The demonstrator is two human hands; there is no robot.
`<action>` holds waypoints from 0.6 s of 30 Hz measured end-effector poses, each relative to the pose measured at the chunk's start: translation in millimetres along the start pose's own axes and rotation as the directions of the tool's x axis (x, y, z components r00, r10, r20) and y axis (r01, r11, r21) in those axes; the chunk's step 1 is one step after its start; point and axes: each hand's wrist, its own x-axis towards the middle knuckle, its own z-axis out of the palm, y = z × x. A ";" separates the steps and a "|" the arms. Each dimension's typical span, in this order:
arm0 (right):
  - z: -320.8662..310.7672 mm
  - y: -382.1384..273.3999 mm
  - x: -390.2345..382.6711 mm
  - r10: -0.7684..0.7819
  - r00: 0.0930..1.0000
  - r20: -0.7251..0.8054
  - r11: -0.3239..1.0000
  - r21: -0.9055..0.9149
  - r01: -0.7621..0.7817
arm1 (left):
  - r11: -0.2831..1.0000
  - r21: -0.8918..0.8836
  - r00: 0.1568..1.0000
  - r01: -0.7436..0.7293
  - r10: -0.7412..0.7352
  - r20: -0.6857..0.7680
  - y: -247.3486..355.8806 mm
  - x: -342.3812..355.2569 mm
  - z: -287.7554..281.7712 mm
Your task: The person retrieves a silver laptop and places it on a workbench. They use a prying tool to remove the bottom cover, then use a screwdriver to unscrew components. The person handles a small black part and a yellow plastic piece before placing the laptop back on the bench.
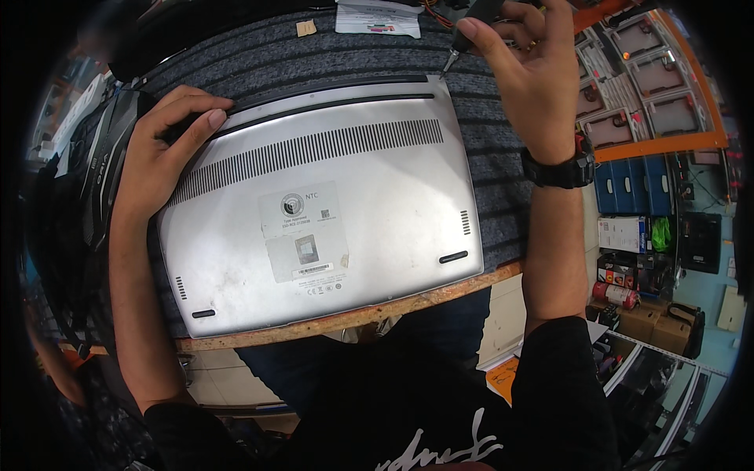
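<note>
A silver laptop [393, 204] lies upside down on a dark ribbed mat, its vented bottom cover facing up and its hinge side away from me. My left hand [169, 145] rests at the far left corner, thumb and fingers closed on that edge. Above the far right corner, my right hand [526, 71] grips a screwdriver [453, 60] by its dark handle, most of which the fingers hide. The metal shaft slants down, and its tip is at the corner of the cover. Whether the tip sits in a screw is too small to tell.
The wooden bench edge [424, 298] runs close along the laptop's near side. A black bag [106, 169] stands at the left. Behind the laptop lie a white packet [378, 19] and a small tan paper piece [306, 29]. An orange-framed compartment rack [652, 86] is at the right.
</note>
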 end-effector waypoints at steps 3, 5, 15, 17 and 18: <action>-2.3 2.0 0.2 0.004 1.000 0.024 1.000 0.020 -0.004 | 1.000 -0.006 1.000 0.004 -0.004 0.003 0.4 -0.5 0.0; -2.9 1.0 0.4 0.000 1.000 0.028 1.000 0.016 -0.001 | 1.000 -0.005 1.000 -0.008 0.008 0.001 -0.5 -0.3 0.1; 2.8 -12.3 0.9 0.110 0.993 -0.036 0.994 -0.015 -0.111 | 1.000 -0.009 1.000 -0.008 0.008 0.000 -0.3 0.1 0.0; 2.2 -6.5 -0.5 0.061 0.998 -0.025 0.998 -0.011 -0.061 | 1.000 -0.015 1.000 -0.001 0.001 -0.002 -0.8 -0.1 0.4; 1.9 -7.4 -1.2 0.068 0.997 -0.023 0.997 -0.020 -0.068 | 1.000 -0.018 1.000 0.002 -0.002 -0.002 -1.1 -0.2 0.8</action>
